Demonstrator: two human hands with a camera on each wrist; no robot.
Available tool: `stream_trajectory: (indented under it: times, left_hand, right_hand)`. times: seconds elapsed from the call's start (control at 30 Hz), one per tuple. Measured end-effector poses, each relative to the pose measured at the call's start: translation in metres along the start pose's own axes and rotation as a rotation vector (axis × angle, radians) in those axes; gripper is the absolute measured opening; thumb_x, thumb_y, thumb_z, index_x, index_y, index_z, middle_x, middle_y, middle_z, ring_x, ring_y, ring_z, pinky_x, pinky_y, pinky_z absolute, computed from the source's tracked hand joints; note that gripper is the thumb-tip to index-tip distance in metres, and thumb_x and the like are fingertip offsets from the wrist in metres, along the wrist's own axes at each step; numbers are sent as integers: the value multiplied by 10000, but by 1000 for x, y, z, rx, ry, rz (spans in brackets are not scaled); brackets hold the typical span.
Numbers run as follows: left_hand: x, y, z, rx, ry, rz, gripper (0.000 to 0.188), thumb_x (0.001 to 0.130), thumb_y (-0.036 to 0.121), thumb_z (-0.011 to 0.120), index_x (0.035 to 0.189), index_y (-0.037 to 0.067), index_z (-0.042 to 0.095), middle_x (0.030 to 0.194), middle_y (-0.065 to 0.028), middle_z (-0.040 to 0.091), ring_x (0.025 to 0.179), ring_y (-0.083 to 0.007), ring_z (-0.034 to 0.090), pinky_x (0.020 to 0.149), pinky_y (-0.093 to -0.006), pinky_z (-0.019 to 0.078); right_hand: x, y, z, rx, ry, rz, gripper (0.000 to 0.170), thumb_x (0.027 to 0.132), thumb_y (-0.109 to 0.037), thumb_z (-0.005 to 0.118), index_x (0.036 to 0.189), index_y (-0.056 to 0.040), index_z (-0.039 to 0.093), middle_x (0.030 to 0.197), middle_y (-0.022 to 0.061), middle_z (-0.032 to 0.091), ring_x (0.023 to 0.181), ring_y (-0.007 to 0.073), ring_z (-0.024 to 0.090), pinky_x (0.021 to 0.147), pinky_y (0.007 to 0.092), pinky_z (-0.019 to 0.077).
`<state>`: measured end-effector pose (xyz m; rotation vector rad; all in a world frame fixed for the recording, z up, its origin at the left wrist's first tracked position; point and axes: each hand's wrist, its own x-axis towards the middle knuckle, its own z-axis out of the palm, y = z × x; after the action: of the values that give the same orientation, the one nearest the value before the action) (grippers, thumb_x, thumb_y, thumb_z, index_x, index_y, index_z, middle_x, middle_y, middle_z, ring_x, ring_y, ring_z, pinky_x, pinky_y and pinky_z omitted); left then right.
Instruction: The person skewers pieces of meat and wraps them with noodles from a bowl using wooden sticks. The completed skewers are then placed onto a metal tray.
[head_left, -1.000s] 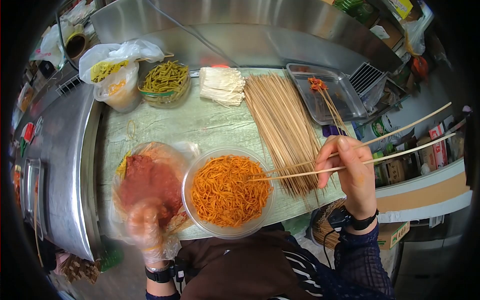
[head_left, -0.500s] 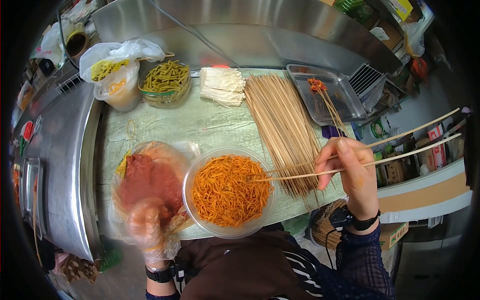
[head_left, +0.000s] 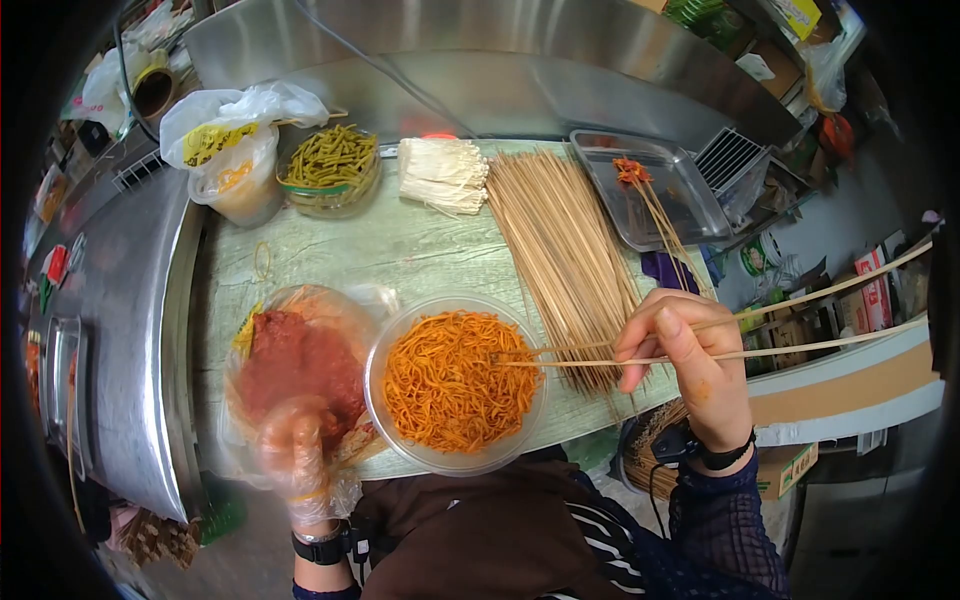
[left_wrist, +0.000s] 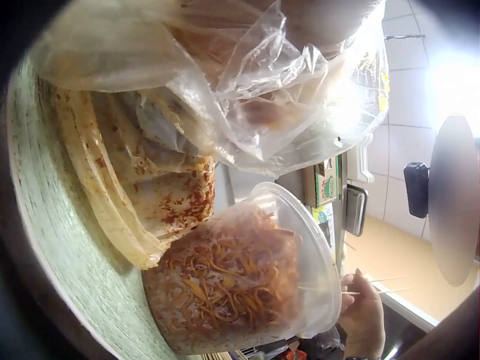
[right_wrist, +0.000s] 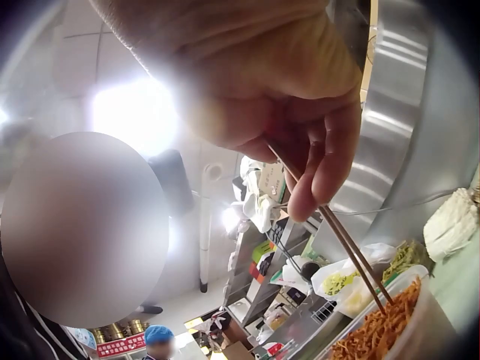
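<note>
My bare right hand (head_left: 690, 360) pinches a pair of long wooden chopsticks (head_left: 820, 352) between thumb and fingers. Their tips reach into orange-red seasoned shreds (head_left: 450, 395) filling a clear round tub (head_left: 372, 395). In the right wrist view, the chopsticks (right_wrist: 346, 244) slant down into the tub. My left hand (head_left: 292, 450), in a clear plastic glove, is at the near edge of a plastic bag of red minced paste (head_left: 300, 355), left of the tub. Glove film covers much of it in the left wrist view, and I cannot tell whether its fingers hold anything.
Many bamboo skewers (head_left: 560, 250) lie right of centre. Behind them a clear tray (head_left: 690, 205) holds a few loaded skewers. Along the back stand enoki mushrooms (head_left: 440, 172), a bowl of green bean pieces (head_left: 330, 160) and a bagged tub (head_left: 235, 180). A steel surface (head_left: 115, 370) borders the left.
My right hand has shifted slightly left, and the rear ends of the chopsticks have swung lower, their tips staying in the shreds. My left hand has barely moved.
</note>
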<state>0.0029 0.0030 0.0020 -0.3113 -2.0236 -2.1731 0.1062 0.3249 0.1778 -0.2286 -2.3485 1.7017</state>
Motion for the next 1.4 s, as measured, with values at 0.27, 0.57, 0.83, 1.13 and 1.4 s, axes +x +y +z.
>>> stream_trajectory:
  times: [0.27,0.57,0.83,1.13,1.4]
  left_hand:
    - [1,1,0,-42,5,-5,182,885,133,628,989,-13,594,926,-112,638,715,-122,575,660,-245,481]
    - [1,-10,-7,-37,-23,32,163,896,114,605,1010,0,584,927,-123,639,693,-123,573,628,-245,490]
    - [3,-14,-9,-64,0,27,172,894,118,605,1023,6,582,928,-116,642,696,-125,574,623,-247,487]
    - [0,1,9,-6,145,-43,217,897,111,600,1084,4,577,925,-88,637,743,-136,578,658,-249,486]
    - [5,-24,-11,-50,183,-120,285,901,184,622,1146,46,573,1086,-81,601,947,-169,565,811,-303,494]
  right_hand:
    - [-5,26,-5,130,145,-8,440,1004,-286,372,818,45,595,709,111,613,560,145,607,555,235,486]
    - [1,59,-15,457,250,41,430,1002,-302,362,839,30,581,679,146,629,510,173,599,494,263,513]
    - [-13,76,-37,749,225,55,421,1001,-292,363,822,16,586,643,142,617,460,167,566,428,253,484]
    - [-119,76,-99,402,312,236,434,982,-314,411,797,27,608,623,123,619,429,154,560,426,219,463]
    - [-221,109,-140,81,586,596,409,964,-345,466,794,-7,620,649,64,623,464,117,578,444,194,473]
